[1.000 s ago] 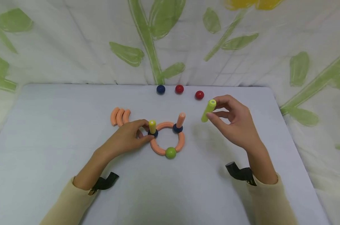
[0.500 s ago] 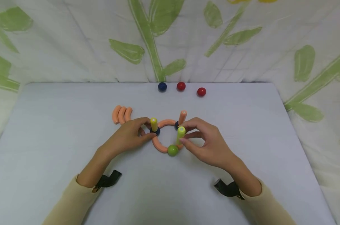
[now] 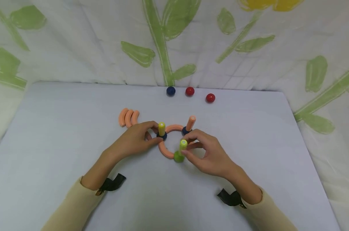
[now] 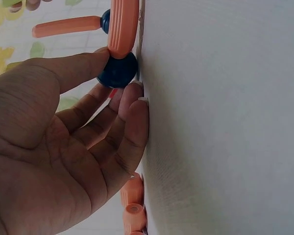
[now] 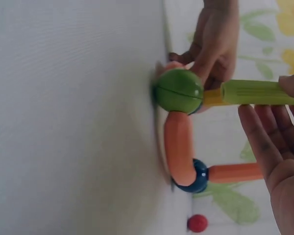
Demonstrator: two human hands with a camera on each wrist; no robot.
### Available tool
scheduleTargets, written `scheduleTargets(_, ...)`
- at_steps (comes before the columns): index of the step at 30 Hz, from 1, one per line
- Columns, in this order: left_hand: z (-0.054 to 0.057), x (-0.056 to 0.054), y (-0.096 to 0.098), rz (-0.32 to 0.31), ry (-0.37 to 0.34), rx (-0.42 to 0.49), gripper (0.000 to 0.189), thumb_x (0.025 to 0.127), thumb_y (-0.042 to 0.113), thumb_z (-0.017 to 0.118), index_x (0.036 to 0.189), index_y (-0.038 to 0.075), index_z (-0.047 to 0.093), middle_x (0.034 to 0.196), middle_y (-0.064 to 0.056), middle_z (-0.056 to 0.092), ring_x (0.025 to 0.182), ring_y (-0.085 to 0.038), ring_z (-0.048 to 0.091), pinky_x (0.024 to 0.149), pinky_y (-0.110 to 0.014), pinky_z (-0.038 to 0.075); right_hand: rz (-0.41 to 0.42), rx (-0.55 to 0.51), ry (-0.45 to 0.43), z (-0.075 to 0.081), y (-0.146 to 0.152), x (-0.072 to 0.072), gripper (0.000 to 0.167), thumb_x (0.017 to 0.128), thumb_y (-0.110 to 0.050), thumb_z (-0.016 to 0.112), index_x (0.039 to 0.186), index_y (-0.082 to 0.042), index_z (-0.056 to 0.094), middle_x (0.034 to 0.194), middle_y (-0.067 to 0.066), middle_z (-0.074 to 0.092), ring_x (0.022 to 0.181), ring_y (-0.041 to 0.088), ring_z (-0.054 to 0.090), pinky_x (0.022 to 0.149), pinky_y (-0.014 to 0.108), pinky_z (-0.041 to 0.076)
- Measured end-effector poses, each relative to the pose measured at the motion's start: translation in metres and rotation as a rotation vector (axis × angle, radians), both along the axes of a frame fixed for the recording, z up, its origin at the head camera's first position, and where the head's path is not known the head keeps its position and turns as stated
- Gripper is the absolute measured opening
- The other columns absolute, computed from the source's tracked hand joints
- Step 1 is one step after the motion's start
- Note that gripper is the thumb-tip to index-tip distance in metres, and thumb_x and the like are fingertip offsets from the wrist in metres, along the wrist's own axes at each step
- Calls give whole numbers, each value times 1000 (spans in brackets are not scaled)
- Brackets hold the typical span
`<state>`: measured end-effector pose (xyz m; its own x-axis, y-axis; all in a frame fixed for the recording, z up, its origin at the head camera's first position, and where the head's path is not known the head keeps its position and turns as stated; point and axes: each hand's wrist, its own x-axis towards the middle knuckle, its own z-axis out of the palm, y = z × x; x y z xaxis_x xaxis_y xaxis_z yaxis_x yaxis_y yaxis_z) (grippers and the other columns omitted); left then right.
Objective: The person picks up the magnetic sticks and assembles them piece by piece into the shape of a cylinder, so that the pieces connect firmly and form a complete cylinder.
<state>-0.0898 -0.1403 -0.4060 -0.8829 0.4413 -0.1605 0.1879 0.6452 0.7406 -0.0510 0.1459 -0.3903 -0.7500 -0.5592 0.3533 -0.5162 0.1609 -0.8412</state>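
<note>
- Though smooth and matte, probably firm enough for steady footing: pale bench (image 3: 61, 128).
- Right hand (image 3: 204, 152): gripping the green rod (image 5: 257, 92) with the fingers (image 5: 255, 134), just above the green ball (image 5: 179, 90), not touching it.
- Left hand (image 3: 136, 138): holding a navy ball (image 4: 118, 76) between thumb and fingers.
- Green rod: straight, ribbed, likely light, stiff plastic; best pinched well above the lower end.
- Orange arcs (image 4: 123, 27): curved, grooved, presumably rigid.
- Green ball: round, glossy, seamed, perhaps slippery; best steadied at both sides.
</note>
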Motion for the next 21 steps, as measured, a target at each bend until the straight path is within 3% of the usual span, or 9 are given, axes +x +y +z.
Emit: scheduleTargets(21,0,-1,1,-12,19,-23,30,99,33,77,124,19,69,117,2,73,83,-9,67,74,-30,53,40,58,33,-10,0,-2,35,89,5,78,117,-10,62,104,1,67,96,10,69,85,33,65)
